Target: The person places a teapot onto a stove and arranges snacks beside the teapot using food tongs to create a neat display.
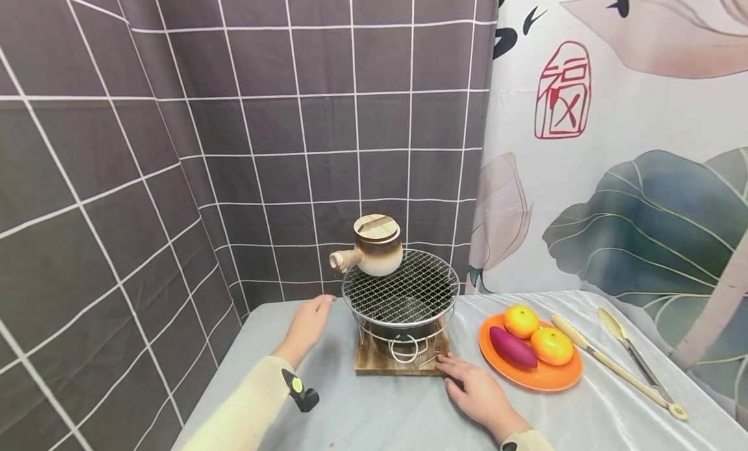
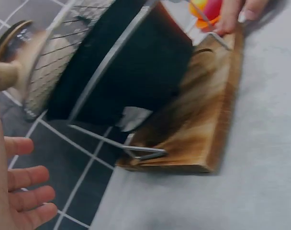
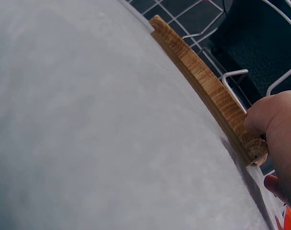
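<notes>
In the head view, a small clay pot (image 1: 380, 259) with a wooden lid and a side handle (image 1: 346, 259) sits at the back left of a round wire grill (image 1: 403, 285). Beneath the grill, a dark stove bowl in a wire stand (image 1: 404, 350) rests on a wooden board (image 1: 374, 365). My left hand (image 1: 306, 324) is beside the grill, below the pot's handle; its fingers (image 2: 30, 177) are extended and hold nothing. At the board's front right corner, my right hand (image 1: 479, 392) touches the wood with its fingertips, thumb apart.
An orange plate (image 1: 540, 381) right of the board holds two orange fruits (image 1: 551, 346) and a purple sweet potato (image 1: 514, 347). Two pairs of tongs (image 1: 619, 365) lie farther right. A grey cloth (image 1: 345, 418) covers the table; tile-patterned curtain (image 1: 280, 178) hangs behind and left.
</notes>
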The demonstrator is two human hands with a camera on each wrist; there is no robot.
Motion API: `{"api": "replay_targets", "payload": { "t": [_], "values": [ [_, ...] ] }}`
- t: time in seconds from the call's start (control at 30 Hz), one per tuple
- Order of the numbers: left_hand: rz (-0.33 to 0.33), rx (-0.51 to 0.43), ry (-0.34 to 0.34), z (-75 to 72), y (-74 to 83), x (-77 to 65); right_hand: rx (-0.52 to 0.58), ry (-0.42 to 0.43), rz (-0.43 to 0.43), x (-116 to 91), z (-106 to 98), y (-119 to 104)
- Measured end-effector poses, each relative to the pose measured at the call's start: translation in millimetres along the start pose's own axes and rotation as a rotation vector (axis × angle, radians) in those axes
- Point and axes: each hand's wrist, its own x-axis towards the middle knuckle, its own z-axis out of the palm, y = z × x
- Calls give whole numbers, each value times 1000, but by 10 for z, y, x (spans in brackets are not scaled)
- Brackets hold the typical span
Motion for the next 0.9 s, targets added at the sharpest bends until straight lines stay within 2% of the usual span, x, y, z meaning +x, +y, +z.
{"api": "replay_targets", "payload": {
  "t": [0.2, 0.37, 0.53, 0.67, 0.9],
  "values": [
    [163, 54, -42, 238, -124, -171, -15, -3, -1, -7, -2, -3],
    [256, 101, -92, 386, -158, -324, -14, -7, 9, -14, 9, -1],
    [312, 150, -150, 485, -72, -478, -16, 3, 5, -20, 7, -1],
    [333, 135, -186, 586, 1, -585, -13, 13, 2, -12, -10, -11],
    [368, 138, -156, 777, 17, -745, -10, 5, -2, -10, -16, -32]
  ]
}}
